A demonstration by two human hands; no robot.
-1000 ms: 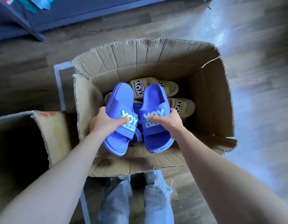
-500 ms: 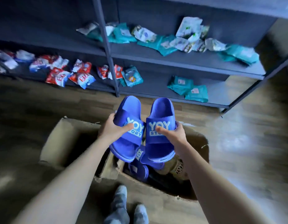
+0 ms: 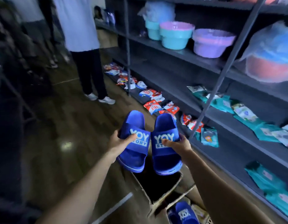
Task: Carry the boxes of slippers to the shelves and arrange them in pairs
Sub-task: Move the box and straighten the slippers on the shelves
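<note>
A: At centre frame, which way do they lie?
B: Side by side; the left hand (image 3: 118,143) clamps the left slipper (image 3: 134,121) at its strap, the right hand (image 3: 178,145) the right slipper (image 3: 166,122); long axes run up-frame; the shelves (image 3: 169,67) stand at frame right, nearer the right hand.

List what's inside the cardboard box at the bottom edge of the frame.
A blue slipper lettered YOY lies in the cardboard box, with what looks like a beige one beside it. The right forearm and the frame edge hide the rest of the inside.
</note>
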